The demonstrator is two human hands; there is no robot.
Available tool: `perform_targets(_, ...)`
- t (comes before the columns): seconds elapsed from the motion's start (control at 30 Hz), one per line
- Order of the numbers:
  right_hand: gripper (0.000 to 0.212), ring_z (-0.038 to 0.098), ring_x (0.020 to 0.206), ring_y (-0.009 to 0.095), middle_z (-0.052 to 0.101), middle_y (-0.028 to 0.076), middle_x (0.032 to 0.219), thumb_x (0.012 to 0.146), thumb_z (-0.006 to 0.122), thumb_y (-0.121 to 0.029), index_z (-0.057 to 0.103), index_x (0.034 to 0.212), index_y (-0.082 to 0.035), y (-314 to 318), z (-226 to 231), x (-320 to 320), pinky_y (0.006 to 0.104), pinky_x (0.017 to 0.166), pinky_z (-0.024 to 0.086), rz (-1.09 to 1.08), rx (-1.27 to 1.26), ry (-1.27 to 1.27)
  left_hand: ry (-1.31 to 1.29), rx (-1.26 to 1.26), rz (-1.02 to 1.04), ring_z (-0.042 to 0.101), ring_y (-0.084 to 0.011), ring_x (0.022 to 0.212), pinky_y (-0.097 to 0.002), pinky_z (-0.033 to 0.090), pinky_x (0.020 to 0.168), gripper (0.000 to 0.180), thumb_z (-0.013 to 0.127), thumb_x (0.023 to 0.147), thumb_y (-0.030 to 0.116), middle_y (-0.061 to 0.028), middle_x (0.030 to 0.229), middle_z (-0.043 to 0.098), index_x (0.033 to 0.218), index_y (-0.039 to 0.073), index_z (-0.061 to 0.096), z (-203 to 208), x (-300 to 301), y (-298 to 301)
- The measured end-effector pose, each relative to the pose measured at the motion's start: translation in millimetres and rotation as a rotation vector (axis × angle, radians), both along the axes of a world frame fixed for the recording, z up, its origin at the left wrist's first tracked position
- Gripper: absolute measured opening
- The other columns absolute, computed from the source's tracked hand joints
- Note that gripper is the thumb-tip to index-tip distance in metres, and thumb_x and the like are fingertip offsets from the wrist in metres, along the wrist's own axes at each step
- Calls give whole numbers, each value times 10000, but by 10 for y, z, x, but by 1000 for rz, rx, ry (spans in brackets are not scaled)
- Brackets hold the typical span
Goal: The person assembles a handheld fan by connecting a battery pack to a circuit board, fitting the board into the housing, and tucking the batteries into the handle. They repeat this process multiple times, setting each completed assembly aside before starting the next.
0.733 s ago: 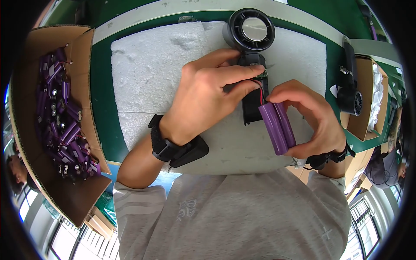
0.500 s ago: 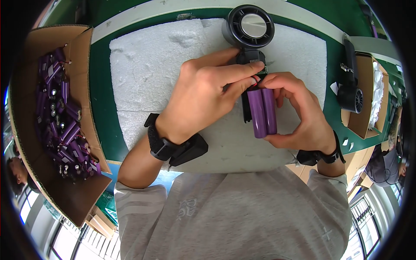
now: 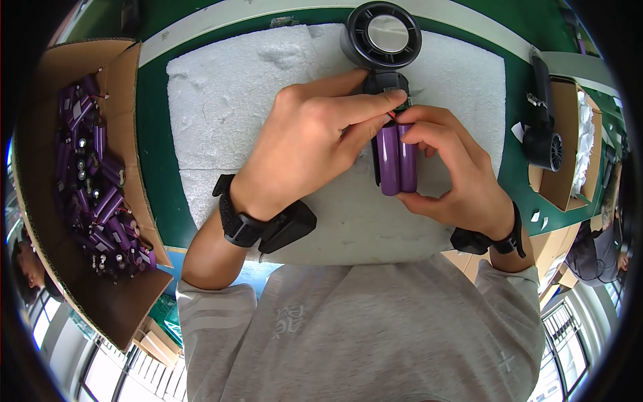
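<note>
A dark handheld fan (image 3: 355, 43) lies with its round head away from me and its handle opened. My left hand (image 3: 311, 137) is closed around its neck, index fingertip on the small circuit board and thumb beside a short red wire (image 3: 392, 115). My right hand (image 3: 462, 171) grips a pair of purple cylindrical batteries (image 3: 398, 161), with fingers at their upper end and thumb at their lower end. The batteries lie over the dark handle shell, which shows only along their left side. The wire's end is hidden by my fingers.
White foam sheet (image 3: 221, 107) covers the green bench (image 3: 155, 134). At left stands a cardboard box (image 3: 114, 308) full of purple batteries (image 3: 100, 201). On the right are another dark fan (image 3: 542, 147), a box (image 3: 559, 177) with white packing, and paper scraps. People are at both edges.
The batteries have moved up and slightly left with my right hand, nearer the circuit board. Less of the red wire shows. My left hand and the fan have shifted slightly.
</note>
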State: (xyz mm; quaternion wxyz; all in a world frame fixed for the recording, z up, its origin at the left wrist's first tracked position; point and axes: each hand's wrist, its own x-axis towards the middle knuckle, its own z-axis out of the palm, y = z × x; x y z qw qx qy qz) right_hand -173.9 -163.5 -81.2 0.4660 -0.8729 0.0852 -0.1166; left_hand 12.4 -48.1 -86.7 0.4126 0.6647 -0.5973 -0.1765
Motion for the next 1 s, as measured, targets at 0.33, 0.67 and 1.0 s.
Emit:
perform_targets(0.33,588,601,1017,256,527,148,1261,557,801,67,614,1109,-8,33,113,19,333,818,562,-2,-130,14,-58,-28,-73,697,-312,783,-312,555,653,335,727,762,-5,-210,1010,682,1078,106,725,-13,58,0)
perform_targets(0.67,431,607,950,254,537,184,1257,550,798,93,597,916,-12,83,57,36,336,764,558,-35,-223,-66,67,17,-26,701,-228,772,-278,549,660,371,787,710,34,-147,933,702,1067,120,733,-3,43,-5)
perform_targets(1.0,585,590,920,259,503,201,1266,553,817,84,491,1010,-80,-11,-15,32,354,772,528,30,-97,-70,241,133,-62,604,-131,694,-257,522,680,510,860,618,61,-34,891,678,1104,114,716,3,89,-2)
